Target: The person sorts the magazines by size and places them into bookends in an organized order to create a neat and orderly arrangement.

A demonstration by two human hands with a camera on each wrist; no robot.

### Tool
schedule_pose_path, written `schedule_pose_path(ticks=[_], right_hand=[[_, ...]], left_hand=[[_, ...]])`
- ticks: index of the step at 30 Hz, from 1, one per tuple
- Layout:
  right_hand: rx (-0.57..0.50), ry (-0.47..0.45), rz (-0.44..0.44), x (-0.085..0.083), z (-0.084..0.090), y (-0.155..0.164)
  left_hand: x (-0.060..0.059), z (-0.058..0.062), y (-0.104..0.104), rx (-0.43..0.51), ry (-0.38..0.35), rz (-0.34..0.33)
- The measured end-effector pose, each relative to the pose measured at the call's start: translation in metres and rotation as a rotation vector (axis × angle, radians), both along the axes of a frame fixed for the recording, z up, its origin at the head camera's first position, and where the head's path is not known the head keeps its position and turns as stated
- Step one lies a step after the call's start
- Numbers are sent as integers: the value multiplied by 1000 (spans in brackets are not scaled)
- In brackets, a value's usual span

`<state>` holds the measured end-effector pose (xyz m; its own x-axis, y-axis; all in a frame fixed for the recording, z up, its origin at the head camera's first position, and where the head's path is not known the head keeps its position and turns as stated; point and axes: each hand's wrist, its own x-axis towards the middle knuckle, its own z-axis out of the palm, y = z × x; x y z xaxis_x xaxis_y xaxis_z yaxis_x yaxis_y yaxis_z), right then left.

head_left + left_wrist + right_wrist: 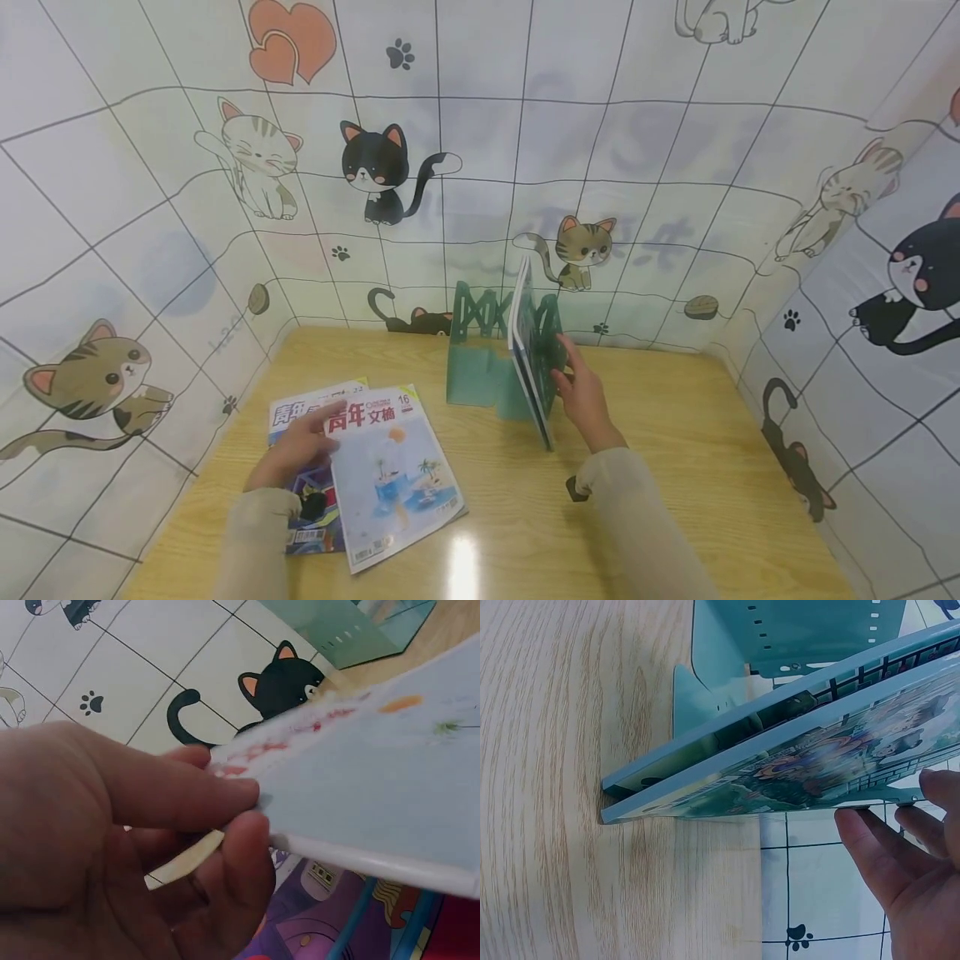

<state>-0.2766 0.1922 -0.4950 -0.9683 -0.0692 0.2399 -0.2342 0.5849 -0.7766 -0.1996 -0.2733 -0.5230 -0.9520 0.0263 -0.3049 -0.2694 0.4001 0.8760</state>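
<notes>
- Right hand (583, 392) propping a standing magazine (529, 358) with nearly straight fingers (870, 847) laid against its cover — touching and steadying, not clasping round it.
- Standing magazine tilted on its lower edge, leaning against the green bookend (480, 367); held that way, apparently, to keep it from tipping off the rack.
- From the right wrist view, two thin volumes side by side at the bookend's upright plate, bottom edges on the desk (675, 433), hand just beside their covers.
- Left hand (296, 454) pinching the top corner of the pale magazine (393, 475); thumb above, fingers (247, 862) curled beneath, corner raised slightly off what lies under it.
- Pale magazine otherwise flat on the desk, overlapping a purple magazine (311, 500) below, which peeks out at the left edge and bottom.
- Stack near the front-left of the desk, well apart from the bookend toward the back centre.
- Cat-patterned sheet (480, 167) walling in the desk on three sides.
</notes>
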Motion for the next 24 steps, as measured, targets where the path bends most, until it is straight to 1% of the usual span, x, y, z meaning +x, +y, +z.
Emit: schedule_pose_path(ticks=[3,5,6,11,17,21,24], right_hand=[[-4,9,4,0,0,0],[-5,14,6,0,0,0],[-8,16,11,0,0,0],[-18,3,6,0,0,0],[-20,-32,-15,-2,-1,-1],[-18,-30,-16,-2,-1,0],[-17,-22,-18,-2,-2,0]], left_hand=[[2,8,1,65,4,-20],[3,12,2,89,18,-42],[3,14,3,99,21,-42],[2,17,5,92,72,-64],[1,19,9,70,128,-59],[-1,20,13,55,170,-60],[-2,21,16,51,209,-72]])
